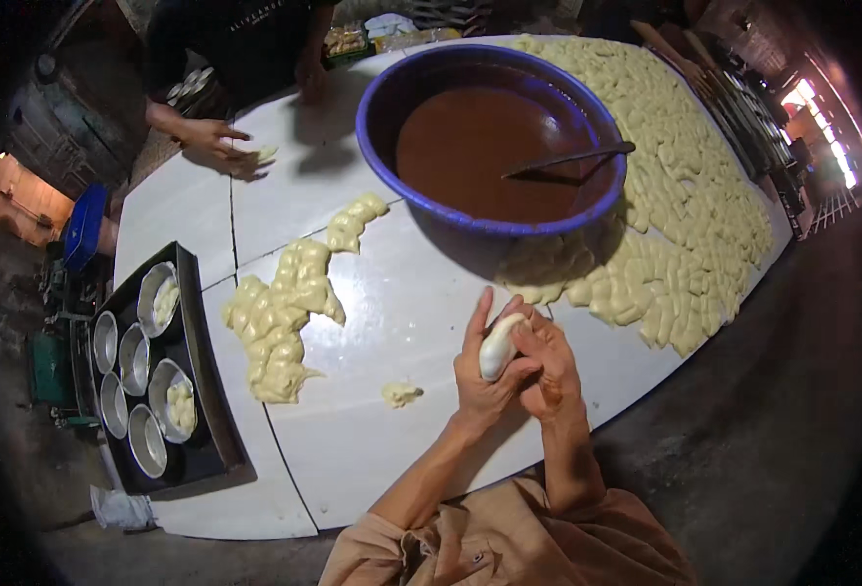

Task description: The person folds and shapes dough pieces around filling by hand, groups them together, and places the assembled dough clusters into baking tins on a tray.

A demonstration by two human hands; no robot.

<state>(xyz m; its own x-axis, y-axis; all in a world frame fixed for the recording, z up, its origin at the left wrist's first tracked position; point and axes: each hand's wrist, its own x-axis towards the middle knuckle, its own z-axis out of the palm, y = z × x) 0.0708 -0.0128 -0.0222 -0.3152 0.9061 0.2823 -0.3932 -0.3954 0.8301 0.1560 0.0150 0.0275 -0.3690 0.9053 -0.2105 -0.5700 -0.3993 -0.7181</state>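
Note:
Over the near part of the white table, a smooth, pale piece of dough (498, 348) is held between my two hands. My left hand (477, 379) cups it from the left and below. From the other side my right hand (552, 369) closes on it, with fingers and thumb pressed against the dough. A small torn scrap of dough (401, 394) lies on the tabletop left of my hands. Farther left sits a cluster of joined dough lumps (289, 317). Just beyond my hands and to the right spreads a wide layer of dough pieces (670, 210).
A purple basin (376, 166) of brown filling stands beyond my hands, a dark-handled spoon (573, 158) in it. At the left, a black tray (211, 391) carries several round metal tins (134, 358), some holding dough. Across the white table (353, 449), another person's hand (218, 145) holds some dough.

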